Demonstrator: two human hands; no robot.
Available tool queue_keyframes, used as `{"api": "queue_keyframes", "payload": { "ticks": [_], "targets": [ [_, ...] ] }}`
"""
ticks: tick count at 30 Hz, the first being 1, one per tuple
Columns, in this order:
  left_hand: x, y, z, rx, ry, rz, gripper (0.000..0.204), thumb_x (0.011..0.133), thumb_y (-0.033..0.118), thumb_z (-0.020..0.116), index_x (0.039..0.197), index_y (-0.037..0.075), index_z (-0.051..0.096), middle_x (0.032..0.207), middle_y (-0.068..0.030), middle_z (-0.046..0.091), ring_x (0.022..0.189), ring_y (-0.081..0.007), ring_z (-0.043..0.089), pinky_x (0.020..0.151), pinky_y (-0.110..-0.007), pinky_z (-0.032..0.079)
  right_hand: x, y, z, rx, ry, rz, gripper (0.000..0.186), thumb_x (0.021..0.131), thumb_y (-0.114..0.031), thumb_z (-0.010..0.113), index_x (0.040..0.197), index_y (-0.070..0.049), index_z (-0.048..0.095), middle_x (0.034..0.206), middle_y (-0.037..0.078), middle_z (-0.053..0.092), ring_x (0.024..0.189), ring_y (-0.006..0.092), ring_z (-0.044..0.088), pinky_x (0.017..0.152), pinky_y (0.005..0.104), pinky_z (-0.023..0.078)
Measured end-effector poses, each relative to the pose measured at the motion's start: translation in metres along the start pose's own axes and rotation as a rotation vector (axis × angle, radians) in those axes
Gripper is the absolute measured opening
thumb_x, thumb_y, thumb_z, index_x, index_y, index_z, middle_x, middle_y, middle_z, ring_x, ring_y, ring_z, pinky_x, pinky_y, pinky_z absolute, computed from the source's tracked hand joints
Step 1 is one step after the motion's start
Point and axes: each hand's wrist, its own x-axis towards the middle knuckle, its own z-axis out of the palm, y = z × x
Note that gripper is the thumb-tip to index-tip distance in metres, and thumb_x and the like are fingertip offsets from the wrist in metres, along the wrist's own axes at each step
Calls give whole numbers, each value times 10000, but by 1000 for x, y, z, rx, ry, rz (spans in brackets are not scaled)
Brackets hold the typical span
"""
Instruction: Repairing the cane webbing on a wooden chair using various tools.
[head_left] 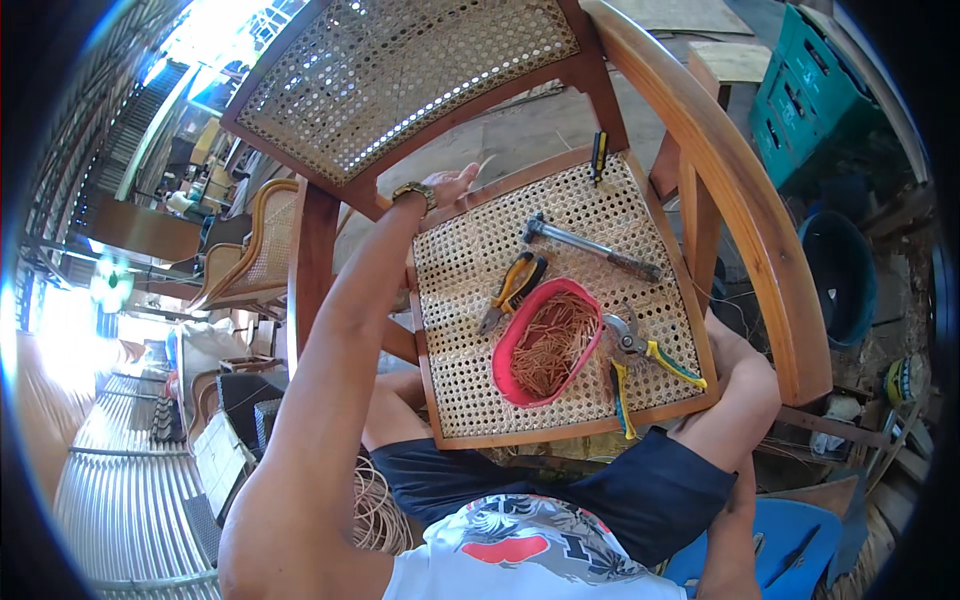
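Observation:
My left hand (452, 187) grips the back edge of a wooden-framed cane seat (455, 415) across my legs, a pale strip beside its fingertips. My right forearm (732, 540) runs behind my thigh; that hand is hidden. On the seat lie a pink oval container (545, 340) of short sticks, yellow-black pliers (515, 290), a steel hammer (590, 245), yellow-handled cutters (640, 355) and a small black-yellow tool (600, 155). A caned chair back (400, 90) rises behind the seat, with a curved wooden arm (730, 170) on the right.
Teal crates (810, 100) and a dark tub (835, 280) stand at the right. A blue plastic piece (800, 540) is at lower right. Caned chairs (250, 240) and clutter fill the left, with a coil of cane (375, 505) beside me and corrugated metal (120, 480) below.

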Motion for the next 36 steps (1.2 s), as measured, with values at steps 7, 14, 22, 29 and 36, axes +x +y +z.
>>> {"api": "queue_keyframes", "payload": {
  "ticks": [7, 14, 22, 29, 36],
  "targets": [
    [-37, 23, -45, 413, -128, 112, 766, 1003, 691, 430, 1526, 135, 488, 1521, -144, 541, 1418, -309, 489, 1212, -410, 340, -23, 18, -6, 15, 26, 12, 601, 961, -535, 549, 1283, -35, 636, 1329, 237, 651, 1167, 328, 684, 871, 494, 571],
    [-110, -2, -111, 224, 88, 438, 666, 992, 540, 620, 1468, 80, 540, 1480, -152, 575, 1352, -283, 555, 1143, -404, 436, -146, 62, -70, 543, -179, 64, 530, 938, -477, 701, 1246, -47, 669, 1101, 113, 735, 946, 264, 744, 751, 419, 611],
    [-141, -33, -113, -150, 253, 596, 435, 1010, 397, 667, 1255, 39, 699, 1024, -32, 754, 930, -107, 682, 868, -297, 539, -362, 30, -67, 2117, -36, -570, 664, 950, -305, 748, 1469, -52, 421, 1325, 111, 598, 1155, 266, 638, 1012, 448, 529],
    [-139, -38, -118, 50, 789, 450, 398, 999, 385, 671, 1252, 80, 710, 1051, -53, 766, 924, -106, 705, 777, -291, 544, -394, -143, -119, 1736, 243, -964, 700, 839, -206, 798, 1424, -34, 454, 1343, 123, 574, 1220, 273, 587, 1041, 411, 496],
    [-155, -49, -131, 333, 1675, 581, 848, 884, 340, 724, 1568, 43, 321, 1628, -247, 268, 1477, -444, 297, 1186, -613, 246, -335, -355, -177, 1563, -186, -1201, 443, 922, -131, 719, 1319, -52, 539, 1167, 88, 675, 1102, 235, 662, 1015, 408, 505]
  ]
}}
